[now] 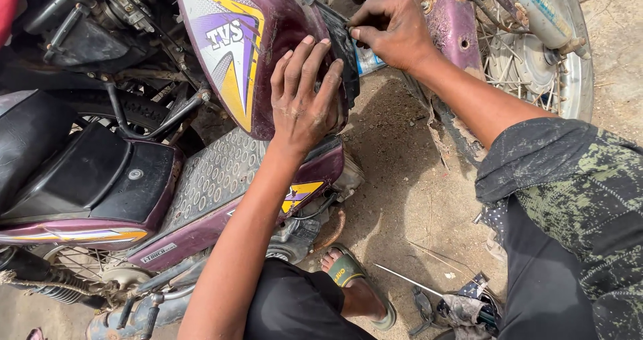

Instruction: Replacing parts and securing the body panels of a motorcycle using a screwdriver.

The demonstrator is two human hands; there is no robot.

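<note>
Sandy, dusty ground (408, 199) is stretching under a maroon moped (100, 186) that is lying on its side, its spoked wheel (536, 52) showing at the upper right. Its maroon front panel (248, 52), striped in yellow and purple, is sitting at the top centre, with a black rubber edge (345, 58) along its right rim. The left hand (301, 99) is pressing flat and wide against the panel, fingers spread. The right hand (392, 32) is pinching narrowly at the top of the rubber edge. A sandalled foot (351, 280) is resting below.
</note>
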